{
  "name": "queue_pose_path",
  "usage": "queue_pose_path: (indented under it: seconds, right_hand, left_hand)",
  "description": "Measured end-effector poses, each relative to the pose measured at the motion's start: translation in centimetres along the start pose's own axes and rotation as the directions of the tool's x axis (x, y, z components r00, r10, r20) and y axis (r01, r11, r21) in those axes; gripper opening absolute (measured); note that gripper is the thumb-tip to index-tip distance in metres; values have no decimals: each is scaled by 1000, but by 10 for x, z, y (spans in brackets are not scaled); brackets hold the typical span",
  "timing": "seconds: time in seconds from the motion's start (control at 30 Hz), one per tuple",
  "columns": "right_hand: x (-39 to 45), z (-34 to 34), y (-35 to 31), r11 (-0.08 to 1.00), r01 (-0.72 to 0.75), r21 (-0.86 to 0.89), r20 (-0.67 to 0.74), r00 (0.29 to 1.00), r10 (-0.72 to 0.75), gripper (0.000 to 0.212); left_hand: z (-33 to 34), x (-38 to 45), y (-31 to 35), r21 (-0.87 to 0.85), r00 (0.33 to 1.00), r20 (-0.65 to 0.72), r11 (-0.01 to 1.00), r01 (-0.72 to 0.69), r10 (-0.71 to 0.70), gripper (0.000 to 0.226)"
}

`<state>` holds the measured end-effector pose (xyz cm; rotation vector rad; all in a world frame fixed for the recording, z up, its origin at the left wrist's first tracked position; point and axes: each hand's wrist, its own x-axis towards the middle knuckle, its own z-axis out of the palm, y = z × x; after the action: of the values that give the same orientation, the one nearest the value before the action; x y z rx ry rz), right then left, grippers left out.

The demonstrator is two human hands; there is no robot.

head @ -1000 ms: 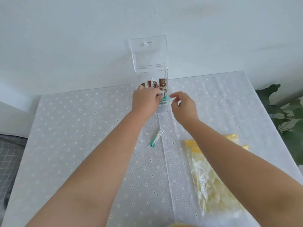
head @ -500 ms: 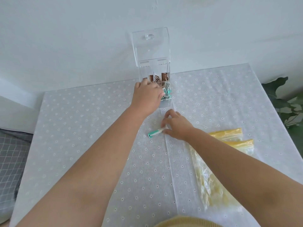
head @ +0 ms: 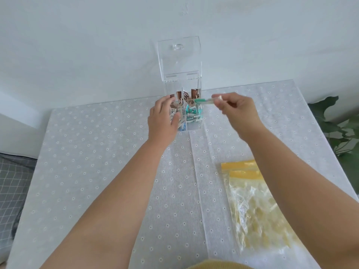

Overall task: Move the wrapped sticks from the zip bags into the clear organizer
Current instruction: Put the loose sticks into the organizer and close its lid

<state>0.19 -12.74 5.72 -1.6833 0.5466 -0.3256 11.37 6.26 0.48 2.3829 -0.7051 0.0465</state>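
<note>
The clear organizer (head: 194, 127) stands at the table's far edge with its lid (head: 179, 59) tipped up against the wall. Brown wrapped sticks (head: 183, 97) fill its back compartments and teal ones (head: 192, 113) the front right. My left hand (head: 163, 121) grips the organizer's left side. My right hand (head: 237, 111) pinches one teal wrapped stick (head: 204, 100) and holds it level over the organizer's right rim. Two yellow-topped zip bags (head: 250, 200) lie flat at the right, partly under my right forearm.
A white dotted tablecloth (head: 97, 162) covers the table, with a raised fold down its middle. Green plant leaves (head: 343, 129) stand past the right edge. A grey checked fabric (head: 11, 183) lies beyond the left edge. The white wall rises right behind the organizer.
My right hand went down to the loose teal stick on the cloth, picked it up and carried it up to the organizer's right rim. My left hand stayed on the organizer.
</note>
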Motion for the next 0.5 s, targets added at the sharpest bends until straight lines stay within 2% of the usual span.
queue_pose_path:
  seconds: [0.07, 0.1, 0.17, 0.23, 0.37, 0.5]
  right_hand:
    - [15, 0, -9, 986, 64, -156, -32, 997, -70, 12]
    - [20, 3, -14, 957, 102, -272, -4, 994, -108, 14]
    - [29, 10, -21, 825, 214, -523, 120, 977, -178, 17]
    - [36, 20, -20, 656, 320, -683, 250, 947, -202, 20]
    - [46, 39, -7, 410, 386, -827, 377, 920, -105, 26]
    - [53, 50, -7, 240, 425, -873, 429, 902, -36, 25]
  left_hand:
    - [6, -3, 2, -75, 1000, -7, 997, -5, 4, 47]
    - [7, -4, 3, -109, 1000, -9, 994, -1, 0, 48]
    - [10, -6, 6, -164, 999, -10, 986, 28, -30, 48]
    - [11, -8, 6, -188, 999, -13, 981, 48, -51, 47]
    - [14, -9, 4, -201, 998, -27, 978, 51, -58, 46]
    - [15, -8, 3, -187, 997, -23, 980, 71, -77, 43]
